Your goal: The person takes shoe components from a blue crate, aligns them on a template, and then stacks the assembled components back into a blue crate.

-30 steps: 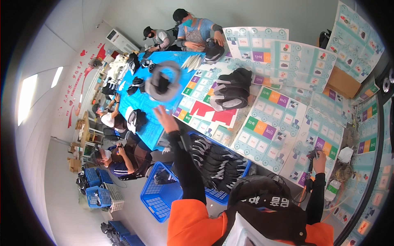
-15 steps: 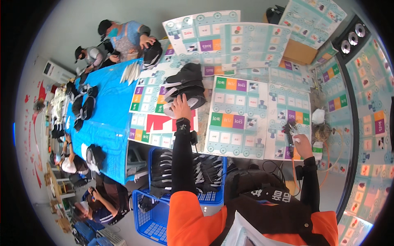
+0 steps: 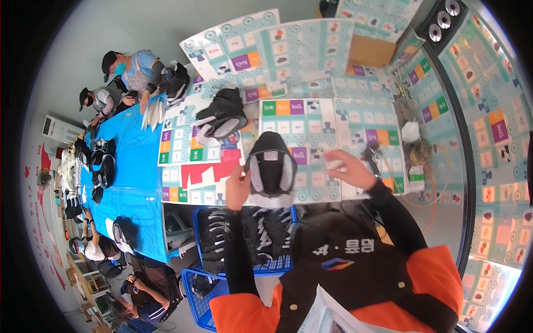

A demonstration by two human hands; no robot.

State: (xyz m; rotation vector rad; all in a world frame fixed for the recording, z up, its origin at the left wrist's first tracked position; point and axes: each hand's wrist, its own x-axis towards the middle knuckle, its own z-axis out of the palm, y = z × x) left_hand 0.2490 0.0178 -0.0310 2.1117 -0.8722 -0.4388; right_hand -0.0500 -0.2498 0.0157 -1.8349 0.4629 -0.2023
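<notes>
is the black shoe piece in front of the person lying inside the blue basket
No, the black shoe upper lies on the table's printed sheets between the left hand and right hand, above the blue basket.

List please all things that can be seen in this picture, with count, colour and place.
shoe upper: one, black and grey, on the table between the hands, left hand holding its edge.
stack of uppers: one pile, black and white, on the table farther back, to the left.
printed sheets: many, pale teal with coloured squares, covering the table.
red paper: one, on the table left of the shoe upper.
blue crates: two, below the table edge, the nearer filled with black and white pieces.
blue table: one, far left, with dark shoe parts on it.
other people: several, along the blue table.
left hand: one, at the shoe upper.
right hand: one, open above the sheets.
</notes>
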